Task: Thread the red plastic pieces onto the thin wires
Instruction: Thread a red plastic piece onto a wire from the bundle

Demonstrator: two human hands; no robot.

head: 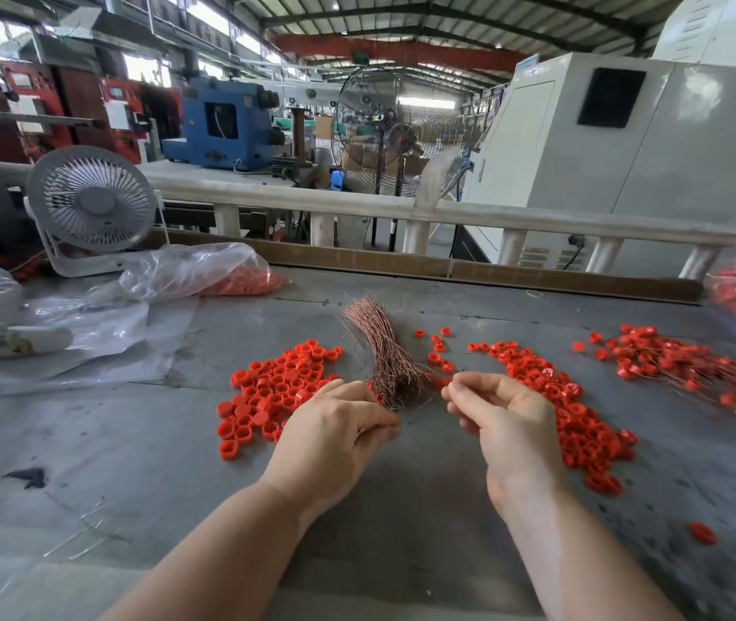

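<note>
Wire bundle (384, 351) lies between pinching left hand (334, 434) and right hand (502, 421); contents unclear.

No legible text anywhere.

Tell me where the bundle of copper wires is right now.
The bundle of copper wires lies mid-table in the head view, between two piles of red pieces, just beyond the left hand.
</note>
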